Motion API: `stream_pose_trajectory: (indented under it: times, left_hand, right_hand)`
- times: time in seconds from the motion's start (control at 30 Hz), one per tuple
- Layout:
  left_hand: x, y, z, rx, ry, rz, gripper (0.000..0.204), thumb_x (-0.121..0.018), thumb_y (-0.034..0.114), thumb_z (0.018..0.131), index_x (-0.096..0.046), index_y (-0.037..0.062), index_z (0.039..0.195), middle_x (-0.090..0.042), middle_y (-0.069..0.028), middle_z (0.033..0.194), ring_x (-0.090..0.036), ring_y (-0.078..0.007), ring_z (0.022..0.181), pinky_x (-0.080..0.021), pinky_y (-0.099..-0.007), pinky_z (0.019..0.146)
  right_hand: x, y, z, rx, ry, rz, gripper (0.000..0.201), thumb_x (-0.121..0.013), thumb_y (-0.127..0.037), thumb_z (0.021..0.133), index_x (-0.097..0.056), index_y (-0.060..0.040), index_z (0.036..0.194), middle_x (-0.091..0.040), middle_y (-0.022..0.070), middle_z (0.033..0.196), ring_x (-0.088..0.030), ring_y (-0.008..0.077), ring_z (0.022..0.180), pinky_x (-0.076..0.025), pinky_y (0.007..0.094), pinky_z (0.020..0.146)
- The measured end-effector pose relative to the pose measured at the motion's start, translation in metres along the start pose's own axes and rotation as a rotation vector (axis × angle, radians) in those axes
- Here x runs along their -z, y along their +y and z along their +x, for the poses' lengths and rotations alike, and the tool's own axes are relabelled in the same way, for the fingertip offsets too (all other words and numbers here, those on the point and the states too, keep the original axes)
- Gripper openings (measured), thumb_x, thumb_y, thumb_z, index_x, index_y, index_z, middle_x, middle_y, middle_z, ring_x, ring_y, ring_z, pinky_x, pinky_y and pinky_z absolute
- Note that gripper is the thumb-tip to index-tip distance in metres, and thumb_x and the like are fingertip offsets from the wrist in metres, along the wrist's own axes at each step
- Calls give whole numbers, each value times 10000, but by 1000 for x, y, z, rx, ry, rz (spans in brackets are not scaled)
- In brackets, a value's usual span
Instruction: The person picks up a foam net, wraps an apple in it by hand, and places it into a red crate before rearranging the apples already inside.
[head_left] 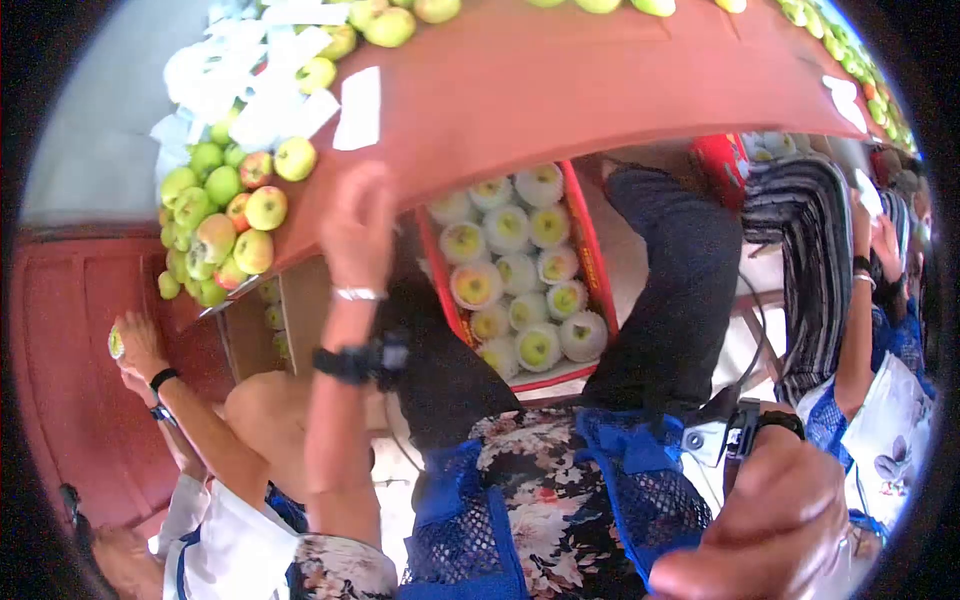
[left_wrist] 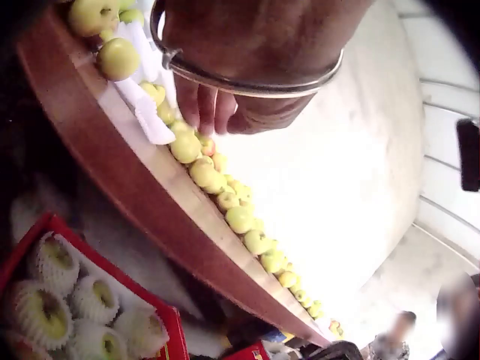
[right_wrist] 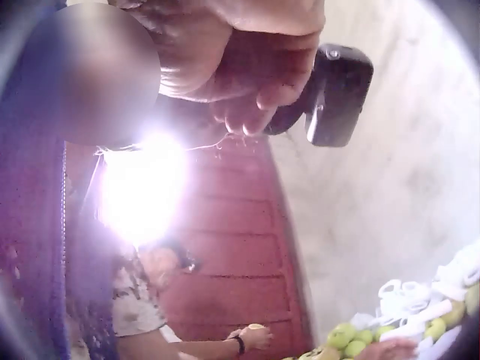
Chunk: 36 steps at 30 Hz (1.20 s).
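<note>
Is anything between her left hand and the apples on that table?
Nothing visible blocks it. The left hand reaches over the table edge, with loose apples and white foam sleeves lying just beyond its fingers.

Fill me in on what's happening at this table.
A person sits at a reddish table heaped with loose green and yellow apples and white foam nets. Their left hand reaches up to the table's edge beside the nets; whether it holds anything cannot be told. Their right hand hangs low by their lap with fingers curled, apparently empty. Under the table a red crate holds net-wrapped apples. Another person's hand on the left holds an apple.
</note>
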<state>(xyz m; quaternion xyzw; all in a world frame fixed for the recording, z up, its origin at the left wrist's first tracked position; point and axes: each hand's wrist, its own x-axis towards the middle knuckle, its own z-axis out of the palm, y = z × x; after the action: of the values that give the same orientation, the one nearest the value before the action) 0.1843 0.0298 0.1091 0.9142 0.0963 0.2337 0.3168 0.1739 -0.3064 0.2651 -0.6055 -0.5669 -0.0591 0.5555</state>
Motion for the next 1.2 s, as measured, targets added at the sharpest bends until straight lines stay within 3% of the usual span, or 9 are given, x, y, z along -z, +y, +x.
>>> stream_pose_trajectory:
  times: [0.13,0.2,0.33,0.43,0.6,0.73,0.8,0.93,1.2]
  left_hand:
    - [-18,-54,62,-296,22,555,513,-578,49,765,-420,27,1253,-486,-203,1219,-428,-360,1163,-331,-428,986]
    - [-34,-104,70,-213,-57,604,495,-590,52,751,-459,45,1229,-509,-191,1196,-454,-346,1141,-351,-421,967]
    - [-24,-93,84,-36,-149,633,361,-595,53,749,-564,68,1108,-559,-165,1129,-514,-311,1072,-385,-411,918]
    - [-15,-69,79,-72,89,357,182,-600,36,748,-622,54,928,-625,-132,895,-596,-281,835,-454,-363,755]
    - [12,70,-7,80,141,63,145,-688,42,693,-551,34,742,-535,-29,669,-496,-106,607,-426,-255,564]
    - [3,97,-113,194,-197,-158,240,-719,24,610,-503,48,713,-532,-47,672,-513,-92,618,-435,-255,540]
    - [4,114,-136,323,-323,-175,256,-716,-1,604,-515,51,754,-559,-34,716,-531,-77,669,-457,-243,585]
    - [7,87,-179,653,-281,-739,261,-724,-15,671,-541,61,841,-580,4,818,-539,-76,745,-465,-236,675]
    - [1,72,-161,816,-195,-1200,95,-605,87,833,-517,65,805,-562,12,814,-499,-52,714,-420,-207,648]
  right_hand:
    - [-10,8,17,163,192,105,85,-602,-140,722,-628,-104,795,-609,39,719,-591,151,652,-466,237,526]
    - [-25,14,13,249,377,67,79,-567,-130,761,-613,-66,762,-613,53,707,-594,163,635,-463,245,491]
    - [-22,14,5,96,321,159,135,-556,-168,778,-599,-58,841,-614,62,769,-596,182,656,-477,275,523]
    - [12,40,-14,-97,79,227,183,-542,-174,793,-569,-12,872,-572,66,762,-564,158,664,-477,273,580]
    - [-42,90,-57,-804,402,427,271,-686,-38,760,-543,-24,989,-564,22,833,-547,70,794,-474,231,674]
    - [-112,111,-66,-898,91,881,272,-664,-100,793,-516,-57,1017,-540,17,912,-532,88,826,-455,248,720]
    - [-141,113,-77,-906,-111,549,347,-700,-283,766,-518,-27,914,-580,55,783,-565,130,732,-466,276,668]
    - [-160,110,-92,-970,-223,695,340,-692,-282,773,-555,-8,921,-611,72,830,-564,118,741,-461,281,667]
    - [-153,126,-101,-1023,-49,955,188,-602,-60,842,-560,-13,1019,-604,15,932,-555,67,833,-465,230,737]
